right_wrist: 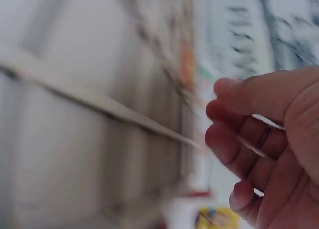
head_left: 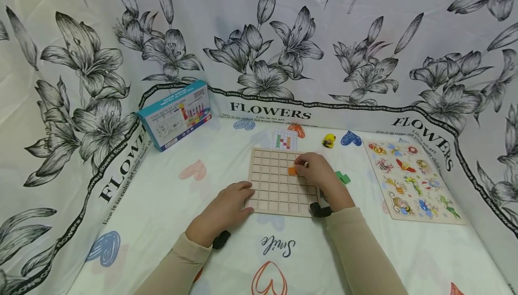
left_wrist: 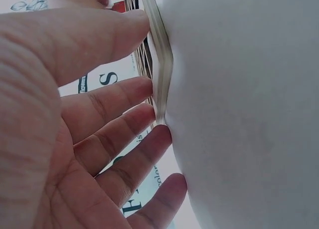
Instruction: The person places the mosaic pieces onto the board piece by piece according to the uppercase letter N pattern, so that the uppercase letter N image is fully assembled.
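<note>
A wooden grid board (head_left: 269, 187) lies on the cloth. The fingers and thumb of my left hand (head_left: 230, 203) touch its left edge; in the left wrist view the fingers (left_wrist: 129, 89) are fairly straight against the board's edge (left_wrist: 162, 64). An orange tile (head_left: 292, 171) sits in the upper right part of the grid. Just beside it is my right hand (head_left: 317, 171), with its fingers bent and thumb close to the index finger. The right wrist view, partly blurred, shows nothing between these fingertips (right_wrist: 222, 136).
A card with a coloured grid pattern (head_left: 285, 140) lies beyond the board. Green tiles (head_left: 343, 177) lie to its right, near a yellow figure (head_left: 328, 140). An insect picture board (head_left: 413, 182) is at the right, and a blue-edged box (head_left: 178, 117) stands at the back left.
</note>
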The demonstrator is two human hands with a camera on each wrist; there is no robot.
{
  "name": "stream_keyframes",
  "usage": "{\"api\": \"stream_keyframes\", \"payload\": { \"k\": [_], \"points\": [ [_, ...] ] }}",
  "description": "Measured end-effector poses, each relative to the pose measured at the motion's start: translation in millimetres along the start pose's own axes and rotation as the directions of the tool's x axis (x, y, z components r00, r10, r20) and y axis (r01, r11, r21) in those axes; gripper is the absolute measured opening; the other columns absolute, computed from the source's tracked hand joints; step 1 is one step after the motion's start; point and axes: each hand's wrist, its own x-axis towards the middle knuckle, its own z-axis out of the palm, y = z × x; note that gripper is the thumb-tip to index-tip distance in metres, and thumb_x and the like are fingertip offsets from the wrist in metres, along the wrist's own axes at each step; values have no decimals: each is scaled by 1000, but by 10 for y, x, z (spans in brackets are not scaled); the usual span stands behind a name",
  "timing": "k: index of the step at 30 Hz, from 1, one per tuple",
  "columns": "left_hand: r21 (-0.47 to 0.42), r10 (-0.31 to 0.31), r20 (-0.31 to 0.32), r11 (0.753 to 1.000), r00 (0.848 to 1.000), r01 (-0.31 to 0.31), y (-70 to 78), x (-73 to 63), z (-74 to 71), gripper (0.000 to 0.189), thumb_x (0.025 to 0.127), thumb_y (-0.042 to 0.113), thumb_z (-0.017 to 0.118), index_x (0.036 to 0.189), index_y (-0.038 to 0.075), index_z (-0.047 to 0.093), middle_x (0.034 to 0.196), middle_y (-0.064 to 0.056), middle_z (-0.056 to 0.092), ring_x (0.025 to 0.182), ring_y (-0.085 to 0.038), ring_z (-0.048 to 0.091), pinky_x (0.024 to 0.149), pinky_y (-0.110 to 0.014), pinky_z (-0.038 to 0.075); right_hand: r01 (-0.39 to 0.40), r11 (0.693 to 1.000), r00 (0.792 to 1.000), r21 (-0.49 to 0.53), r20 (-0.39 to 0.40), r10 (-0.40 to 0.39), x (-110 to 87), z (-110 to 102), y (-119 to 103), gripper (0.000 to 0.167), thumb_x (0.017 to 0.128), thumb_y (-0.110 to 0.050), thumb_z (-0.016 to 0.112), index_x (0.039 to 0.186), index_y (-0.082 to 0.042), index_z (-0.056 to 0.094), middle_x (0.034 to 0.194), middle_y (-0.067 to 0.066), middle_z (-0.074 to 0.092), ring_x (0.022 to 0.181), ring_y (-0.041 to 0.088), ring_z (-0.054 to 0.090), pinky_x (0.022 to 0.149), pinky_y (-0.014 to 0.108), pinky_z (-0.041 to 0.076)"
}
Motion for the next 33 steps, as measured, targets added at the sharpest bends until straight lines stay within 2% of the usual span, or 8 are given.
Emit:
{"api": "stream_keyframes", "payload": {
  "k": [4, 6, 9, 13, 19, 22, 27, 33],
  "points": [
    [-2, -7, 7, 1000, 1000, 7, -2, -6, -2, 52, 100, 25, 81, 147, 5, 68, 162, -12, 55, 151, -37, 52, 123, -55, 45, -29, 998, 991, 50, -130, 36, -233, -352, 169, 27, 111, -18, 63, 132, -8, 76, 126, 13, 73, 101, 30, 62, 80, 39, 55],
    [2, -8, 8, 1000, 1000, 8, -8, -13, -9, 53, 100, 25, 81, 147, 5, 67, 162, -13, 55, 151, -37, 52, 123, -56, 45, -65, 997, 981, 44, -179, 71, -369, -498, 277, 28, 111, -18, 63, 134, -7, 75, 127, 14, 72, 104, 31, 62, 82, 39, 54],
    [11, -20, 11, 1000, 1000, 20, -27, -24, -15, 54, 100, 25, 81, 148, 5, 67, 163, -13, 54, 152, -37, 51, 124, -56, 45, -112, 993, 977, 28, -179, 116, -544, -593, 421, 28, 111, -19, 63, 134, -7, 75, 127, 15, 72, 105, 33, 61, 83, 39, 53],
    [17, -32, 8, 999, 999, 32, -43, -36, -28, 54, 101, 26, 81, 148, 5, 67, 164, -12, 54, 152, -36, 50, 124, -56, 44, -162, 987, 981, -6, -108, 161, -645, -501, 566, 27, 109, -19, 66, 130, -6, 76, 120, 15, 71, 103, 33, 59, 83, 39, 53],
    [-6, -19, -5, 1000, 1000, 19, -23, -42, -38, 53, 100, 23, 81, 147, 3, 67, 163, -14, 55, 151, -38, 51, 124, -57, 45, -215, 976, 976, -10, -36, 215, -600, -258, 655, 32, 105, -26, 73, 128, -3, 76, 119, 17, 72, 103, 32, 63, 91, 48, 57],
    [-12, -23, 9, 1000, 1000, 23, -6, -34, -25, 53, 101, 23, 81, 148, 4, 66, 164, -14, 54, 152, -38, 50, 124, -57, 44, -238, 971, 971, -18, -22, 238, -570, -190, 655, 36, 104, -29, 75, 129, -4, 76, 122, 18, 73, 105, 32, 64, 95, 50, 58],
    [-19, -14, 7, 1000, 1000, 15, 20, -2, -3, 54, 100, 23, 81, 148, 4, 67, 163, -14, 54, 152, -38, 51, 124, -57, 44, -278, 960, 961, -43, -23, 277, -568, -157, 642, 36, 102, -30, 77, 127, -4, 74, 117, 16, 71, 100, 31, 63, 90, 47, 58],
    [-14, -9, -11, 1000, 1000, 9, 18, 8, 9, 54, 99, 24, 83, 147, 4, 67, 162, -13, 55, 151, -37, 52, 123, -56, 46, -314, 949, 949, -20, -27, 314, -562, -141, 632, 35, 102, -29, 76, 126, -4, 72, 117, 17, 68, 100, 31, 61, 86, 43, 58]
  ]
}}
